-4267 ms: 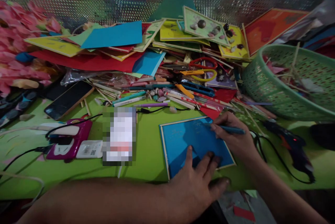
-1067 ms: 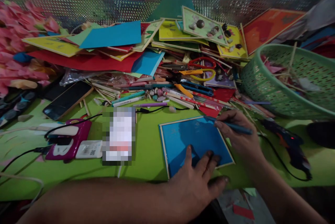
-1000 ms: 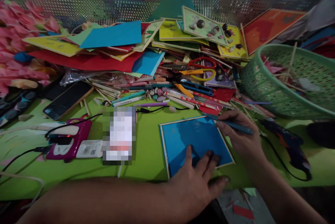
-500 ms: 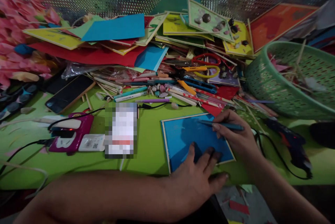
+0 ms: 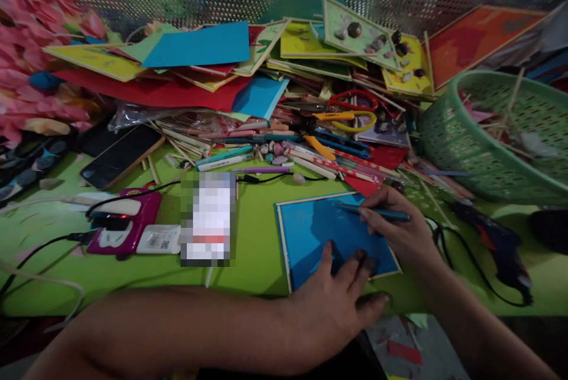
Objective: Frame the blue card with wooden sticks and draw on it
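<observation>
A blue card (image 5: pixel 306 232) edged with thin pale wooden sticks lies on the green table in front of me. My left hand (image 5: pixel 339 288) rests on its lower part, fingers spread and pressing flat. My right hand (image 5: pixel 397 223) pinches a blue-teal pen (image 5: pixel 386 213), whose tip points left over the upper middle of the card. Faint light marks show near the card's upper left. Whether the tip touches the surface I cannot tell. My left hand covers part of the card's lower edge, and my right hand hides its upper right corner.
Behind the card lie pens, sticks, pebbles and scissors (image 5: pixel 355 119), with framed coloured cards (image 5: pixel 359 34) piled further back. A green basket (image 5: pixel 483 149) and a glue gun (image 5: pixel 497 244) are at right. At left are a phone (image 5: pixel 213 220) and a magenta power strip (image 5: pixel 148 214).
The view has shifted slightly, moving most of the scene a little to the right. Both hands keep nearly the same pose, with the pen still over the card.
</observation>
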